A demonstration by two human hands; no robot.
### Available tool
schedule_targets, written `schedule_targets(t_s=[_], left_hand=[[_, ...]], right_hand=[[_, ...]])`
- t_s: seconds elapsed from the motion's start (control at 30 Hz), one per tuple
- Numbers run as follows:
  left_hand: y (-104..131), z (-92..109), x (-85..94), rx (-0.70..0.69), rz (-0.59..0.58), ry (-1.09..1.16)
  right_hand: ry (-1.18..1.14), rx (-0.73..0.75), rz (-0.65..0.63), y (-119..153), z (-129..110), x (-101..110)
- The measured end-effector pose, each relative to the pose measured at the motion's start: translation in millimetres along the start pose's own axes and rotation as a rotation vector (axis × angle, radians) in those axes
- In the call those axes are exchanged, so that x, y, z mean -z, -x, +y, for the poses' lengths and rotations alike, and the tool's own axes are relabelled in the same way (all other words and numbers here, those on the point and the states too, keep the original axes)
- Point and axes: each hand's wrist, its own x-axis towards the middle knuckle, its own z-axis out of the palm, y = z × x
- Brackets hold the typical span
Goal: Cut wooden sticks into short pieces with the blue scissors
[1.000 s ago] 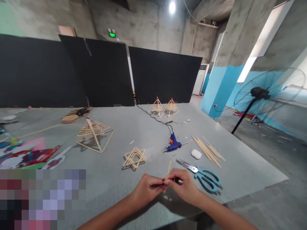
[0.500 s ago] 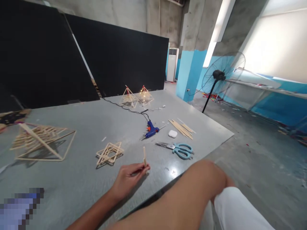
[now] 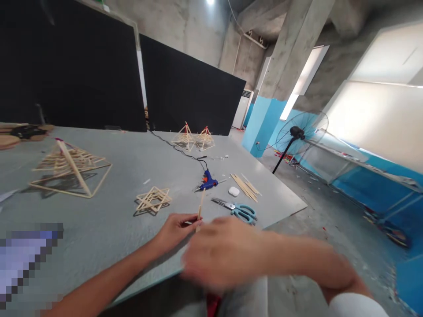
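— How are you holding the stick (image 3: 200,209)?
— Your left hand (image 3: 176,230) is clamping it between thumb and fingers near the table (image 3: 158,275)'s front edge; it's standing nearly upright, its top pointing toward the glue gun (image 3: 209,180).
— And your right hand (image 3: 224,253)?
— It's showing blurred over that edge; I can't tell its fingers. Table is stretching between your left hand and the star (image 3: 146,203); scissors (image 3: 231,206) are lying beyond your right.

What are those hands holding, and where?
Left fingers pinch a thin wooden piece low down; the right hand is too blurred to tell.
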Motion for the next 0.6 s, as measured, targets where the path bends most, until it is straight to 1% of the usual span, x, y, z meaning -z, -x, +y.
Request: schedule_targets(t_s=[0.03, 0.07, 0.1, 0.17, 0.23, 0.3, 0.37, 0.5, 0.6], left_hand=[[0, -1, 0.0, 0.002, -0.011, 0.003], [0, -1, 0.3, 0.006, -0.024, 0.006], [0, -2, 0.7, 0.011, -0.035, 0.009], [-1, -2, 1.5, 0.02, -0.043, 0.017], [-1, -2, 1.8, 0.026, -0.048, 0.027], [-1, -2, 1.4, 0.031, -0.053, 0.035], [-2, -2, 0.4, 0.04, -0.053, 0.043], [-3, -3, -1.7, 0.058, -0.044, 0.056], [-3, -1, -1.5, 0.049, -0.048, 0.048]], right_hand=[[0.09, -0.109, -0.116, 9, 20, 3], [0.191, -0.306, -0.197, 22, 41, 5], [0.238, -0.422, -0.218, 35, 61, 6], [0.246, -0.502, -0.304, 64, 96, 7], [0.228, -0.545, -0.374, 89, 120, 6], [0.226, -0.595, -0.404, 105, 132, 1], [0.227, -0.648, -0.407, 111, 137, -6], [0.187, -0.72, -0.398, 102, 148, -19], [0.135, -0.759, -0.37, 92, 156, -22]])
